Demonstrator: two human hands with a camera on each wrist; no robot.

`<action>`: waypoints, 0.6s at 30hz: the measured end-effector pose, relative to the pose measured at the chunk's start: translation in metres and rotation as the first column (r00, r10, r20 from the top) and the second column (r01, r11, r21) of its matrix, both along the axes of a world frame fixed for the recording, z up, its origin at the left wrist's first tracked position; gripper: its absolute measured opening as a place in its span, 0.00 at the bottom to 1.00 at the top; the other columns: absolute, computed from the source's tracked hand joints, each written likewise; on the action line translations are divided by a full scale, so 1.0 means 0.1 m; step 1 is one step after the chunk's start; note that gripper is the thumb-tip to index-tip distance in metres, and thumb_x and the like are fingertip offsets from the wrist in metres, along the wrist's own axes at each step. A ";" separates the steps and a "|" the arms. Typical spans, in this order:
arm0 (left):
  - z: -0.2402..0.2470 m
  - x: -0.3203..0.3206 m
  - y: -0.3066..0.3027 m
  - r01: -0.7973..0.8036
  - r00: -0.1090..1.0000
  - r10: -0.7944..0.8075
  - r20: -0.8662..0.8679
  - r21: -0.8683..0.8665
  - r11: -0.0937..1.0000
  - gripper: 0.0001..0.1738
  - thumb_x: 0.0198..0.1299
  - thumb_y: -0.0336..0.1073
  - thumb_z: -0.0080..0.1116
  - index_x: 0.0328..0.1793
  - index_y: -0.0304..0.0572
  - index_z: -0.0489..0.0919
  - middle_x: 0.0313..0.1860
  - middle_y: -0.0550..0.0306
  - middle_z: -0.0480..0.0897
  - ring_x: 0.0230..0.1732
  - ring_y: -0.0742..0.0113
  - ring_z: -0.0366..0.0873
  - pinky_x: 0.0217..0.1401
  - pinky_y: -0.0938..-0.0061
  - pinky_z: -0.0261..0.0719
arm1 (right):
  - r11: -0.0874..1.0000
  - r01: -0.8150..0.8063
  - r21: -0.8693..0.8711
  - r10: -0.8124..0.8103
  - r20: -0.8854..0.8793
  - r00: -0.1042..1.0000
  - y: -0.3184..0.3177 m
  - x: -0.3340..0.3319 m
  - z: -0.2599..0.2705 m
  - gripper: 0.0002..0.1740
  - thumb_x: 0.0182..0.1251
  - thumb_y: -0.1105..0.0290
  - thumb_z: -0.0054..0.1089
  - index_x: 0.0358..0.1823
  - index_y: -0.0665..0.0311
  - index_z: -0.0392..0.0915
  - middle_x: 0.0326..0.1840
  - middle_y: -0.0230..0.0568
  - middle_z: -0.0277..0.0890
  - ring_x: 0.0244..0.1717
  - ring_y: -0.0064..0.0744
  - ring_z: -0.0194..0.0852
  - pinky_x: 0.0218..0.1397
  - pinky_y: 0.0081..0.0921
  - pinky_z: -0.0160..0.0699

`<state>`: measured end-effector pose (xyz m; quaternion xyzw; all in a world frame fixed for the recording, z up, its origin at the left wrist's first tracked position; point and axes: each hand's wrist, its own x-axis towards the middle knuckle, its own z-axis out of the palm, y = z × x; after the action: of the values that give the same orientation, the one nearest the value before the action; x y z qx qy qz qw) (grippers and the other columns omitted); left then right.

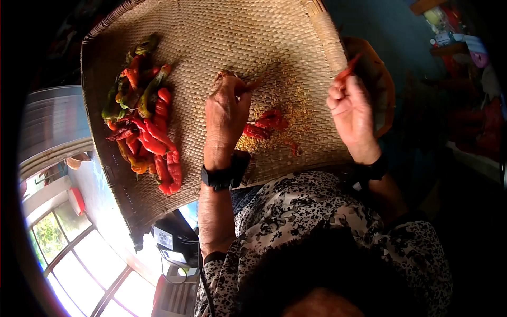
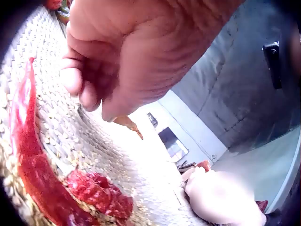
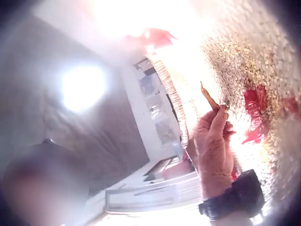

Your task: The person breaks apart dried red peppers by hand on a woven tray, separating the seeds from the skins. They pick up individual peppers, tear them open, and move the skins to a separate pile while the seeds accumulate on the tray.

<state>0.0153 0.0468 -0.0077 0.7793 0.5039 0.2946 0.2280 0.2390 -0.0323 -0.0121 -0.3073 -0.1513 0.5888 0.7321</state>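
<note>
Over the woven tray (image 1: pixel 253 31), the left hand (image 1: pixel 227 111) pinches a thin brownish piece (image 1: pixel 254 83) between thumb and finger; the piece also shows below the left hand (image 2: pixel 136 52) in the left wrist view. Off the tray's right edge, the right hand (image 1: pixel 355 116) is raised, slightly blurred, with a red pepper (image 1: pixel 349 67) held at its fingertips. Between the hands, wrinkled red pepper pieces (image 1: pixel 272 120) lie among yellow seeds (image 1: pixel 301 105). One long red piece (image 2: pixel 35 174) is close in the left wrist view.
A heap of red, orange and green peppers (image 1: pixel 153 132) covers the tray's left side. Beyond the right edge is a round container with an orange-brown rim (image 1: pixel 392 90), partly behind the right hand. The person's patterned top (image 1: pixel 296 201) is close to the tray's near edge.
</note>
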 end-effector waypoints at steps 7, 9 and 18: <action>0.37 0.22 -0.41 0.226 0.967 -0.154 0.205 -0.393 0.891 0.04 0.61 0.28 0.56 0.39 0.34 0.77 0.30 0.51 0.84 0.26 0.67 0.82 0.27 0.75 0.81 | 0.945 -0.199 -0.260 0.301 0.457 0.837 -0.16 -0.24 0.16 0.24 0.70 0.59 0.54 0.59 0.69 0.68 0.30 0.33 0.73 0.28 0.18 0.69 0.29 0.17 0.74; 0.29 0.25 -0.51 0.299 0.942 -0.237 0.237 -0.276 0.914 0.04 0.61 0.29 0.58 0.38 0.34 0.77 0.32 0.50 0.84 0.27 0.67 0.82 0.26 0.74 0.81 | 0.918 -0.315 -0.241 0.397 0.539 0.743 -0.16 -0.35 0.08 0.19 0.70 0.61 0.56 0.54 0.68 0.72 0.26 0.29 0.70 0.24 0.16 0.66 0.25 0.16 0.70; 0.02 0.05 0.03 -0.045 0.984 0.071 -0.161 0.160 0.986 0.12 0.57 0.35 0.62 0.40 0.38 0.72 0.34 0.44 0.80 0.29 0.49 0.80 0.27 0.61 0.79 | 0.974 -0.213 0.075 0.224 -0.195 0.955 0.01 0.04 0.03 0.15 0.69 0.58 0.55 0.43 0.64 0.77 0.32 0.35 0.78 0.28 0.19 0.72 0.28 0.19 0.73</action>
<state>0.0198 0.0494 -0.0056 0.8014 0.5192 0.2738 0.1150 0.2434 -0.0314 -0.0095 -0.2074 -0.1247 0.6901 0.6820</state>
